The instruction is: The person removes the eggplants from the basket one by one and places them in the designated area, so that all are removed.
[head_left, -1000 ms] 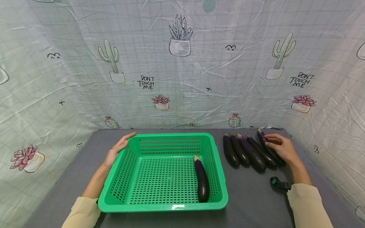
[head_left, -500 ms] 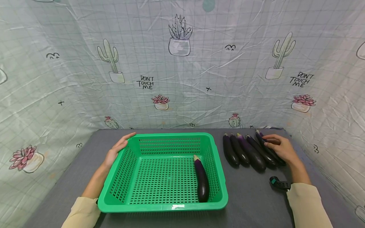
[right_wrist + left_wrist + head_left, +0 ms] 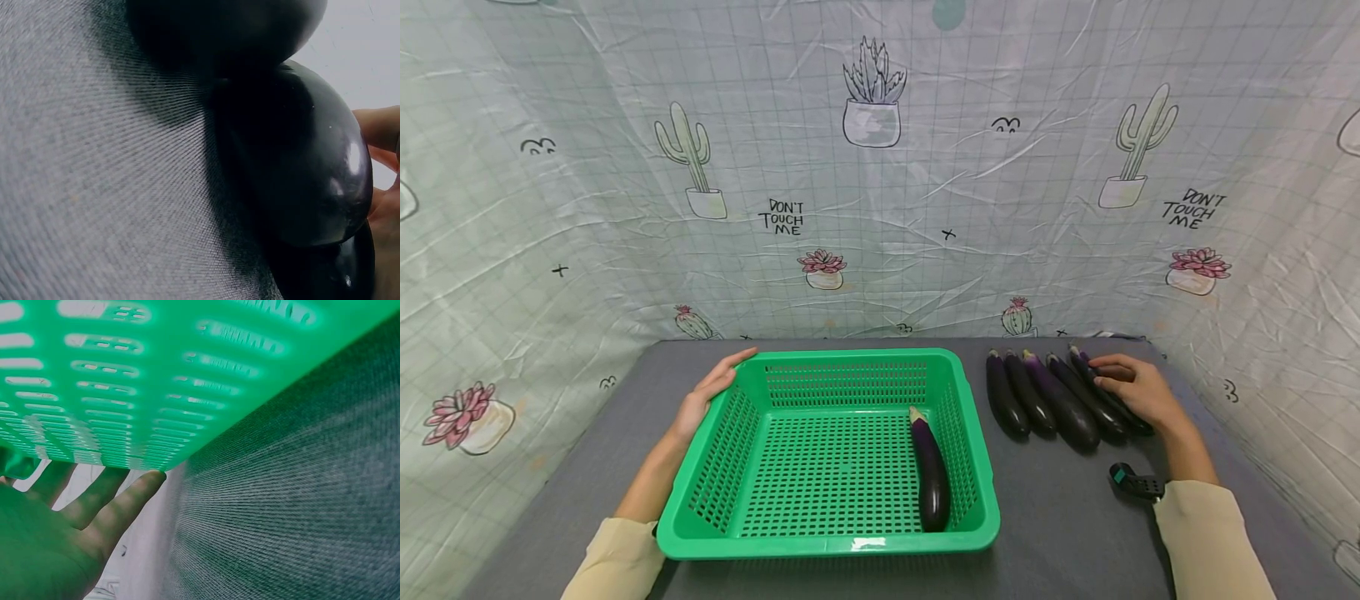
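My left hand (image 3: 700,402) lies along the left side of a green plastic basket (image 3: 827,547). In the left wrist view its straight fingers (image 3: 122,509) reach up to the outside of the slotted basket wall. On the right side of the basket floor lies one eggplant (image 3: 934,483). My right hand (image 3: 1138,392) pinches the rightmost eggplant (image 3: 1118,405) of a slanted row, thumb and fingers near its upper half. The right wrist view shows rounded eggplant ends, one a glossy eggplant (image 3: 319,169) close by, with the fingers partly hidden behind them.
Several dark eggplants (image 3: 1005,400) lie side by side to the right of the basket, on a grey cloth (image 3: 1045,517). A black wrist camera (image 3: 1137,482) sits below the right hand. Behind and at both sides hangs a printed curtain (image 3: 895,192).
The rightmost eggplant's stem end has shifted slightly left and nearer, closer to its neighbours, with the right hand barely moving. The left hand and the basket stay in place.
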Tool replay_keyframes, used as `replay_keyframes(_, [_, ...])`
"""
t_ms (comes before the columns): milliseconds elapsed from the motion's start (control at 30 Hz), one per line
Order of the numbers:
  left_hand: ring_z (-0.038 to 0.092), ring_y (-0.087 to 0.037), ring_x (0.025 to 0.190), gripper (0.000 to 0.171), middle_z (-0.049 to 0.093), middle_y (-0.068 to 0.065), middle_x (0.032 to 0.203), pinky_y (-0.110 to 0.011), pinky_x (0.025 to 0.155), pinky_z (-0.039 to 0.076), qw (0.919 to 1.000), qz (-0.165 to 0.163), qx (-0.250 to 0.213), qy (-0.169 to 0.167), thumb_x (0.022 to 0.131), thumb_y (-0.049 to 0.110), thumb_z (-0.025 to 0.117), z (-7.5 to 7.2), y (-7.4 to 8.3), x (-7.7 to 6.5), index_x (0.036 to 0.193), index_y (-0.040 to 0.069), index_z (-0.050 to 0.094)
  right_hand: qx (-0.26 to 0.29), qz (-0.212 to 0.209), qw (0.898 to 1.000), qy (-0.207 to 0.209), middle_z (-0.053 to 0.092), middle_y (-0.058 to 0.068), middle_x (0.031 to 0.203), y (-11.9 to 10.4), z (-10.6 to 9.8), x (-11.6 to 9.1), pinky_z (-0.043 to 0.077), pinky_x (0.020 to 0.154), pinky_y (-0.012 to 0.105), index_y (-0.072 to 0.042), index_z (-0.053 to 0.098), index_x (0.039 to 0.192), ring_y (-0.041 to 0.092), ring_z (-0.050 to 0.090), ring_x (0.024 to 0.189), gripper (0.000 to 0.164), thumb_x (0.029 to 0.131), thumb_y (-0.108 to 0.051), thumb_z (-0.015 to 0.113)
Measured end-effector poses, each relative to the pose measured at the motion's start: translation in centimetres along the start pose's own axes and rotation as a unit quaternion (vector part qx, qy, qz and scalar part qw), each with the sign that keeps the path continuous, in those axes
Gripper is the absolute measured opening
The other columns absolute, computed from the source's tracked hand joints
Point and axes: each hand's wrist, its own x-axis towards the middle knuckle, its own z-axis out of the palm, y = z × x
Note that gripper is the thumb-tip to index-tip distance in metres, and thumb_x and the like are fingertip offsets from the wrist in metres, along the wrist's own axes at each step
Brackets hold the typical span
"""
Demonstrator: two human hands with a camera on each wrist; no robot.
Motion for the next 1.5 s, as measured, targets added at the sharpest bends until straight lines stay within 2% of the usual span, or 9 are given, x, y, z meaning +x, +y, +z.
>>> replay_keyframes(333, [0.034, 0.007, 0.140, 0.052, 0.030, 0.008, 0.161, -0.013, 0.105, 0.029, 0.9998, 0.013, -0.011, -0.009, 0.115, 0.019, 0.020, 0.1, 0.0, -0.2, 0.161, -0.003, 0.029, -0.003, 0.002, 1.000, -0.010, 0.062, 0.034, 0.135, -0.2, -0.1, 0.0, 0.052, 0.073, 0.018, 0.004, 0.059, 0.139, -0.014, 0.055, 0.092, 0.041, 0.103, -0.014, 0.064])
replay_keyframes(467, [0.036, 0.007, 0.140, 0.051, 0.030, 0.007, 0.162, -0.012, 0.105, 0.031, 0.9997, 0.015, -0.016, -0.011, 0.115, 0.019, 0.020, 0.1, 0.0, -0.2, 0.161, -0.002, 0.029, -0.010, 0.002, 1.000, -0.006, 0.063, 0.034, 0.134, -0.5, -0.2, -0.1, 0.051, 0.073, 0.018, 0.006, 0.060, 0.137, 0.022, 0.071, 0.105, 0.041, 0.102, -0.015, 0.066])
replay_keyframes(567, [0.033, 0.008, 0.141, 0.051, 0.029, 0.002, 0.163, -0.026, 0.113, 0.027, 0.9999, 0.011, -0.010, -0.008, 0.115, 0.019, 0.020, 0.0, 0.0, -0.2, 0.161, -0.001, 0.029, -0.017, 0.002, 1.000, -0.009, 0.063, 0.034, 0.134, -0.7, -0.3, -0.1, 0.051, 0.072, 0.018, 0.007, 0.060, 0.135, 0.051, 0.061, 0.121, 0.040, 0.103, -0.015, 0.066])
replay_keyframes(700, [0.029, 0.009, 0.141, 0.052, 0.028, -0.004, 0.166, -0.047, 0.115, 0.020, 1.0000, 0.003, 0.000, -0.002, 0.115, 0.020, 0.021, 0.0, 0.0, -0.1, 0.161, -0.002, 0.030, -0.027, -0.001, 1.000, -0.014, 0.063, 0.034, 0.133, -0.8, -0.4, -0.2, 0.050, 0.073, 0.019, 0.007, 0.061, 0.134, 0.051, 0.061, 0.121, 0.039, 0.103, -0.016, 0.065])
replay_keyframes(833, [0.030, 0.009, 0.141, 0.052, 0.028, -0.002, 0.165, -0.040, 0.113, 0.023, 1.0000, -0.001, -0.001, -0.002, 0.115, 0.021, 0.021, -0.1, -0.1, -0.1, 0.161, -0.001, 0.030, -0.029, 0.000, 0.999, -0.026, 0.062, 0.035, 0.133, -0.7, -0.6, -0.2, 0.051, 0.073, 0.019, 0.007, 0.062, 0.133, 0.051, 0.062, 0.121, 0.039, 0.102, -0.016, 0.066])
replay_keyframes(967, [0.029, 0.009, 0.140, 0.052, 0.027, -0.009, 0.166, -0.056, 0.118, 0.017, 1.0000, -0.001, -0.003, -0.001, 0.115, 0.021, 0.022, -0.1, -0.1, -0.1, 0.161, -0.002, 0.030, -0.021, 0.002, 0.999, -0.040, 0.061, 0.036, 0.134, -0.5, -0.8, -0.2, 0.053, 0.073, 0.019, 0.008, 0.061, 0.134, 0.050, 0.063, 0.120, 0.039, 0.102, -0.015, 0.066])
replay_keyframes(1133, [0.027, 0.010, 0.140, 0.052, 0.022, -0.018, 0.167, -0.072, 0.115, 0.008, 1.0000, -0.001, -0.007, -0.001, 0.115, 0.020, 0.022, -0.1, -0.1, 0.0, 0.160, -0.002, 0.030, -0.021, -0.002, 0.999, -0.049, 0.062, 0.036, 0.133, -0.4, -1.0, -0.1, 0.054, 0.073, 0.019, 0.008, 0.062, 0.134, 0.017, 0.071, 0.104, 0.039, 0.101, -0.014, 0.066])
replay_keyframes(1300, [0.028, 0.010, 0.140, 0.052, 0.027, -0.006, 0.166, -0.066, 0.116, 0.011, 1.0000, -0.001, -0.007, -0.003, 0.115, 0.021, 0.022, -0.1, -0.1, 0.0, 0.161, -0.001, 0.030, -0.019, -0.003, 0.998, -0.053, 0.061, 0.036, 0.135, -0.1, -1.1, -0.1, 0.054, 0.074, 0.019, 0.008, 0.061, 0.134, -0.014, 0.056, 0.092, 0.040, 0.102, -0.015, 0.066])
replay_keyframes(1500, [0.029, 0.010, 0.141, 0.051, 0.030, 0.010, 0.161, -0.022, 0.110, 0.025, 0.9999, 0.009, -0.008, -0.005, 0.115, 0.020, 0.021, -0.1, -0.2, -0.1, 0.161, -0.002, 0.029, -0.025, 0.005, 0.998, -0.055, 0.062, 0.036, 0.134, 0.1, -1.0, -0.1, 0.054, 0.074, 0.020, 0.007, 0.060, 0.136, 0.035, 0.071, 0.111, 0.042, 0.102, -0.016, 0.067])
